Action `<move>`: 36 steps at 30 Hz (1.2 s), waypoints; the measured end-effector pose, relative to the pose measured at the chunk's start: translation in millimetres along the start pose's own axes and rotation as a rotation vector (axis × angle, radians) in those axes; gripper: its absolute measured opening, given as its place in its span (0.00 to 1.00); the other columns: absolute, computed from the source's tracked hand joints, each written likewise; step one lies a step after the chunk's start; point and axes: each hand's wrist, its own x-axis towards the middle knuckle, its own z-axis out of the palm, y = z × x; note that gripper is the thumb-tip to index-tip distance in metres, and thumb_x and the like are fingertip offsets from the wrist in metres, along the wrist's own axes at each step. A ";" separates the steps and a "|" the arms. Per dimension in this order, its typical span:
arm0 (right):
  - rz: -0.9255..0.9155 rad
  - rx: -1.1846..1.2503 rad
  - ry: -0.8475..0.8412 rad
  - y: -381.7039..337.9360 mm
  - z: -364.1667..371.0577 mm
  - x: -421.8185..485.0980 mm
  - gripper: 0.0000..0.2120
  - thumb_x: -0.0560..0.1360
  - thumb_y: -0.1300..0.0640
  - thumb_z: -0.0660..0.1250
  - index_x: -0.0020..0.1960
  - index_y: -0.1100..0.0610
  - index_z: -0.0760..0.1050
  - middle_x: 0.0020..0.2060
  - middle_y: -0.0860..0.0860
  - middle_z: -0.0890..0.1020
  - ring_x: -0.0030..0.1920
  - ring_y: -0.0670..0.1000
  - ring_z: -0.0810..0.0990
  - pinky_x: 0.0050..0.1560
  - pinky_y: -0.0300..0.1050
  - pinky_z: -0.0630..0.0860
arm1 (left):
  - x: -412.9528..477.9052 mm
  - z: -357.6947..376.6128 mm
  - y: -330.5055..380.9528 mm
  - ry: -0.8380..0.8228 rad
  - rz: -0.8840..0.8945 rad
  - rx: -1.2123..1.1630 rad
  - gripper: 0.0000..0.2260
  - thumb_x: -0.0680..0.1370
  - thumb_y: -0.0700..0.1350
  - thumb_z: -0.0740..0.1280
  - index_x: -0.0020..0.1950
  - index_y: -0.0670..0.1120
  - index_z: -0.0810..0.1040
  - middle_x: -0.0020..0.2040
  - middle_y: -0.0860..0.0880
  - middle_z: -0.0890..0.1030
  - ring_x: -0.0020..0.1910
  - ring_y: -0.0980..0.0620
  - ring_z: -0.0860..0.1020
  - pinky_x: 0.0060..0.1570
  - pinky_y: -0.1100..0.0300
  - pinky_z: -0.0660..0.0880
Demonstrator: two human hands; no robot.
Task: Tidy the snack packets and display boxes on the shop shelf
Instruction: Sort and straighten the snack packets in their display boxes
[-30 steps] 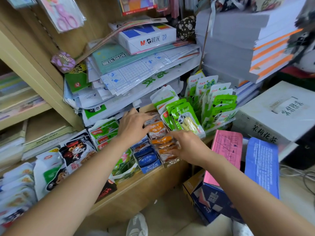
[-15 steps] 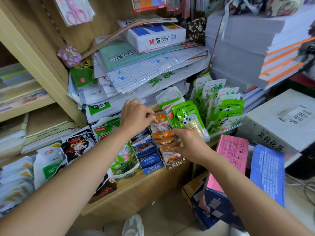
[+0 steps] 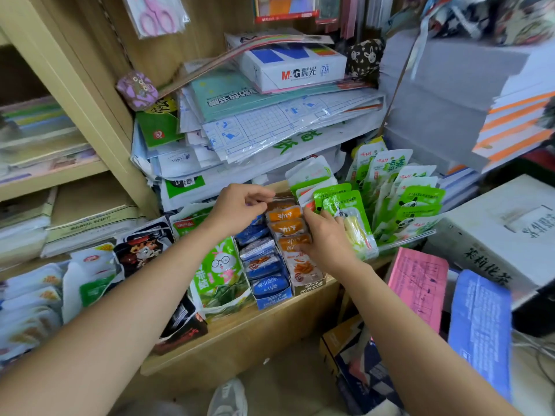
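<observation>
Orange packets (image 3: 285,226) lining up: my left hand (image 3: 240,208) has shifted back, pinching the rearmost; right hand's (image 3: 327,238) grip holds the row.

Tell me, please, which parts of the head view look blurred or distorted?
Head view: sharp at centre, where left hand and right hand grip the orange packets; smeared at the left-edge white packets and paper stacks; wide-angle bends the shelf post.

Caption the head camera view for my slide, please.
Left hand and right hand grip orange snack packets in their display box.
</observation>
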 end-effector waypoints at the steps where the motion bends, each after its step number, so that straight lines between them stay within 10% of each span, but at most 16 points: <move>1: -0.005 -0.017 0.008 -1.7 0.9 -0.4 0.31 0.69 0.52 0.77 0.68 0.51 0.68 0.60 0.48 0.79 0.59 0.56 0.74 0.57 0.53 0.65 | -5.5 2.1 1.7 0.038 0.044 0.020 0.11 0.79 0.39 0.70 0.60 0.50 0.84 0.53 0.56 0.85 0.54 0.59 0.81 0.60 0.57 0.78; 8: -0.014 -0.017 0.131 -2.5 -3.5 -16.7 0.48 0.66 0.55 0.81 0.78 0.55 0.57 0.62 0.55 0.70 0.55 0.55 0.75 0.51 0.49 0.75 | -30.4 38.1 3.2 0.039 0.326 0.439 0.19 0.76 0.53 0.74 0.67 0.57 0.79 0.65 0.58 0.80 0.62 0.56 0.75 0.63 0.56 0.71; 17: -0.203 -0.061 -0.007 1.1 -8.4 -71.1 0.05 0.73 0.58 0.74 0.48 0.56 0.82 0.43 0.48 0.83 0.45 0.49 0.73 0.44 0.46 0.77 | -13.6 58.3 -0.7 0.212 0.210 0.657 0.13 0.75 0.53 0.75 0.59 0.55 0.84 0.56 0.55 0.81 0.55 0.51 0.74 0.57 0.52 0.73; 22: -0.262 -0.273 -0.084 1.3 -6.0 -94.9 0.14 0.71 0.54 0.72 0.56 0.53 0.82 0.50 0.46 0.84 0.55 0.53 0.73 0.52 0.47 0.73 | -32.6 61.1 -2.0 0.350 0.383 0.501 0.15 0.78 0.48 0.69 0.63 0.50 0.83 0.63 0.49 0.82 0.61 0.46 0.77 0.63 0.44 0.73; 27: -0.235 -0.352 -0.204 0.3 -6.3 -117.4 0.28 0.71 0.49 0.73 0.69 0.53 0.73 0.64 0.49 0.78 0.64 0.56 0.72 0.58 0.54 0.72 | -33.0 68.1 3.6 0.014 0.198 0.867 0.39 0.78 0.70 0.58 0.82 0.51 0.55 0.83 0.47 0.52 0.82 0.48 0.52 0.79 0.49 0.47; 36: -0.218 -0.362 -0.261 4.9 -6.9 -129.2 0.38 0.72 0.44 0.71 0.77 0.53 0.62 0.68 0.49 0.71 0.69 0.54 0.68 0.67 0.54 0.67 | -18.4 75.9 17.1 0.116 0.109 0.859 0.43 0.70 0.68 0.70 0.79 0.48 0.65 0.72 0.48 0.72 0.71 0.47 0.69 0.71 0.49 0.63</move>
